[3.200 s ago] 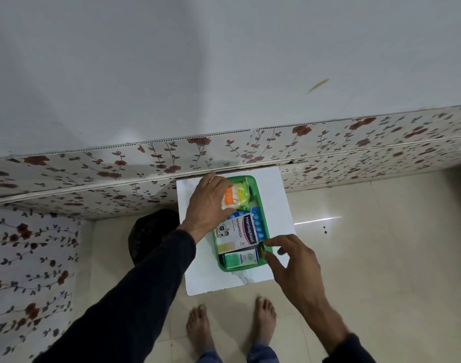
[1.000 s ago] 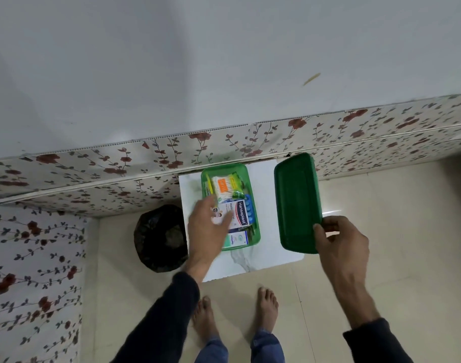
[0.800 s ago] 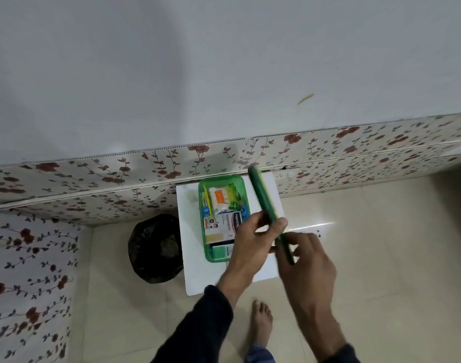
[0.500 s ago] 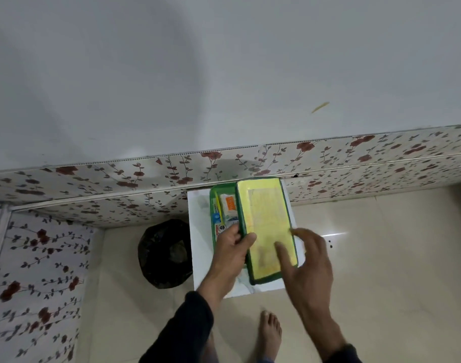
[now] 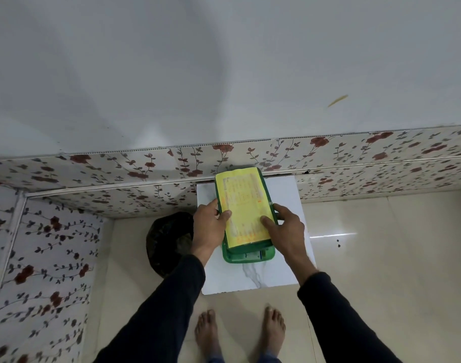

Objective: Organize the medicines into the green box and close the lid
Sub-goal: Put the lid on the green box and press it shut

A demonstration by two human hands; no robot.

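The green box stands on a small white table, near the table's left edge, with its long axis running from the near edge toward the far edge at the wall. The lid, green at the rim and covered by a yellow printed label, lies over the box along the same axis, but it is not square on it: at the near end the box rim sticks out from under the lid, and a strip of a medicine packet shows in that gap. So the lid seems shifted toward the far edge, or lifted at the near end; which of the two, the view does not tell. The left hand grips the left long side of the lid, thumb on the label and the other fingers hidden down the side. The right hand holds the right long side in the same manner, thumb pressed on top. Both hands are about at the middle of the lid's length, equally near to it. The coming move is probably to draw the lid toward the near edge and press it down until it sits on the rim. The packet at the near end could stop it if it stands too high. A dark bin is on the floor just beside the table's left edge; the person's bare feet are below the near edge. Neither stands in the way.
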